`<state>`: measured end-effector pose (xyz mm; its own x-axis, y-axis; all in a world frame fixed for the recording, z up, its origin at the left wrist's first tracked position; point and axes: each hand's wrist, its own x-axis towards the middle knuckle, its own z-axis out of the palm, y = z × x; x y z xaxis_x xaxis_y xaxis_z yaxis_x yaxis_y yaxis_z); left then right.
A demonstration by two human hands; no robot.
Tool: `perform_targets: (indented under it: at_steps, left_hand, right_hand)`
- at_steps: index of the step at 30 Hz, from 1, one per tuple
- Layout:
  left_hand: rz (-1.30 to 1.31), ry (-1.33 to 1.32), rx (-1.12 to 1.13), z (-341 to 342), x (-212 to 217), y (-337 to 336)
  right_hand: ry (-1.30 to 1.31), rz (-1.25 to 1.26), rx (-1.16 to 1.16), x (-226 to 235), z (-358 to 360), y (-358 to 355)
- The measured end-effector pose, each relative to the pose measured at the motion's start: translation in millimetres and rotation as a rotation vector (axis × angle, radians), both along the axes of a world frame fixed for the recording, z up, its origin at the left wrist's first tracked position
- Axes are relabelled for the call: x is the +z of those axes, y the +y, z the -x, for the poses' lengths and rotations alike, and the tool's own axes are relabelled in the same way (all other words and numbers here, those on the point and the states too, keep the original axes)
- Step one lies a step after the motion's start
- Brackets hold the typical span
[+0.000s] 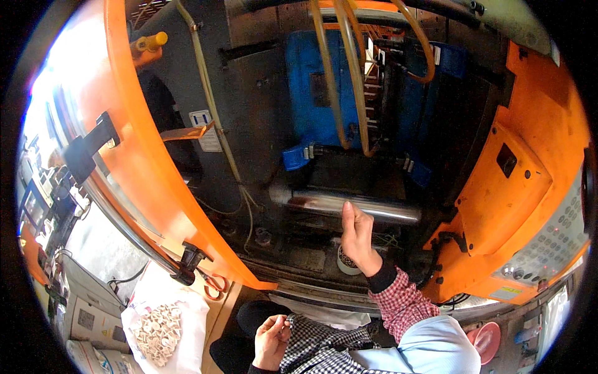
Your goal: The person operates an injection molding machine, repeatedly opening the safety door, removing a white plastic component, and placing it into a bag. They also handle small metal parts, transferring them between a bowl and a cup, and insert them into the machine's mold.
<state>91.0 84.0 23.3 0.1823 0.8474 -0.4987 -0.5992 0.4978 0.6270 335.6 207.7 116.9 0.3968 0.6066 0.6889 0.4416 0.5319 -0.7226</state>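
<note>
My right hand reaches into the open bay of an orange machine. Its fingers are closed, and whatever they may hold is hidden. Just beyond the fingertips runs a shiny horizontal metal bar; I cannot tell if they touch it. Behind that wrist, a small white tub with dark contents is partly covered. Low over my lap, beside the checked cloth of my clothing, my left hand is curled with thumb and fingers together. Anything between them is too small to name. A blue mold block sits deeper in the bay.
Yellowish hoses hang before the mold. Orange door stands left; an orange housing with a button panel stands right. At lower left are a white bag of small beige parts and red-handled scissors. A pink tub is lower right.
</note>
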Motion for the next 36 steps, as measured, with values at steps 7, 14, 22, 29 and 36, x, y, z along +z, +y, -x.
perform_targets:
  at_steps: [7, 14, 22, 29, 36]
  left_hand:
    - [0.009, 0.005, 0.049, 1, 11, -1]
    - [0.090, 0.016, 0.111, 8, 8, 3]
    - [-0.020, 0.032, 0.055, 21, 11, -4]
    - [0.088, 0.044, 0.091, 37, -1, -2]
    - [0.113, 0.069, 0.169, 41, -1, -10]
  right_hand:
    - [0.169, -0.006, 0.094, 9, -17, 68]
    - [0.649, -0.233, 0.219, 43, -44, 184]
    - [0.685, -0.100, 0.084, 72, -114, 313]
    - [0.756, -0.064, 0.168, 105, -115, 375]
    - [0.949, -0.117, 0.272, 105, -73, 374]
